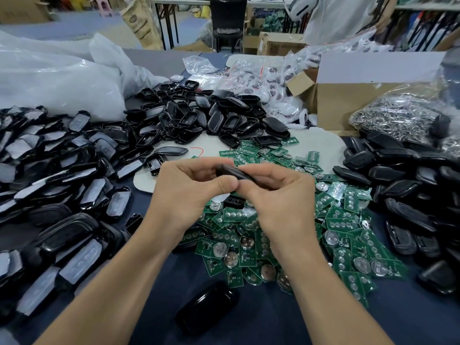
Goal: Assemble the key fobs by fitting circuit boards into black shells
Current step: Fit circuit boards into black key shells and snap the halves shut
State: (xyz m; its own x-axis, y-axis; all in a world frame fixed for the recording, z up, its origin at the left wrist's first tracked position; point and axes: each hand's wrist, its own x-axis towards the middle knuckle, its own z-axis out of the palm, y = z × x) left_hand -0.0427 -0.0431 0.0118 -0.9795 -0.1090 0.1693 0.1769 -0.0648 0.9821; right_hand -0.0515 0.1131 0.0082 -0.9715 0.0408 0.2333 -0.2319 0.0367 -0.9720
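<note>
You hold one black shell (232,172) above the green circuit boards (343,222), pinched from both ends. Left hand (184,192): grip clenched on the shell. Right hand (281,197): the same. Your fingers hide whether a board sits inside. Risk: an uneven squeeze may seat a board crooked, or the shell may slip and drop into the pile on the surface (261,319).

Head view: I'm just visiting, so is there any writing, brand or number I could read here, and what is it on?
No text here can be read.
Sack: dark printed emblem, too blurred.
Far box: dark print, too blurred.
Boards: markings too small.
Coin cells: stamped marks too small.
Held shell: no writing shows.
</note>
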